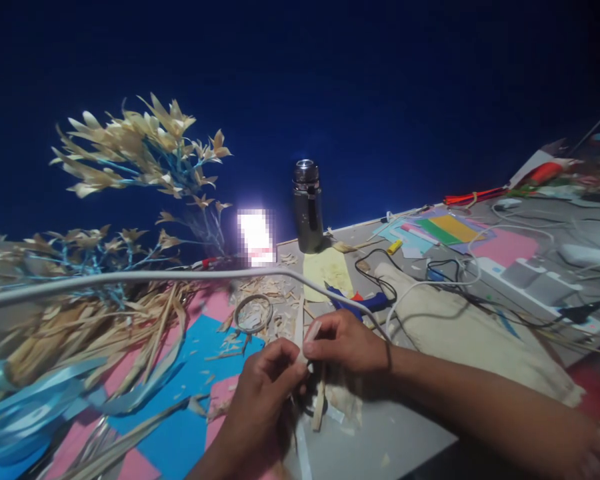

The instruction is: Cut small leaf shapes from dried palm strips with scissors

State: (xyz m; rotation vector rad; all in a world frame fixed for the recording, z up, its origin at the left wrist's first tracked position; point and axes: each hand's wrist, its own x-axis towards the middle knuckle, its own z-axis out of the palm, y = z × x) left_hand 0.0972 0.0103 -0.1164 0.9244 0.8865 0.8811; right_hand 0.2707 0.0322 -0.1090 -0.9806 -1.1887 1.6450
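Note:
My left hand [269,383] and my right hand [349,341] meet over the front of the table. Their fingertips pinch a narrow pale strip of dried leaf [312,332], folded or crossed between them. Part of it is hidden by the fingers. Another pale strip [299,317] stands up behind the left fingertips; I cannot tell whether it is the same piece. Below the hands lie a flat straw-coloured piece [319,407] and a dark round object mostly covered by them. Just beyond the right hand rests a blue tool [375,301] with an orange part.
Dried-leaf flowers on blue stems [145,147] rise at left, above leaf strips [155,320] and blue paper [180,387]. A tape ring [253,313] lies among scraps. A flask [308,210] stands behind; a white cable [180,277] crosses in front. Right are a cloth bag [445,313] and power strip [535,293].

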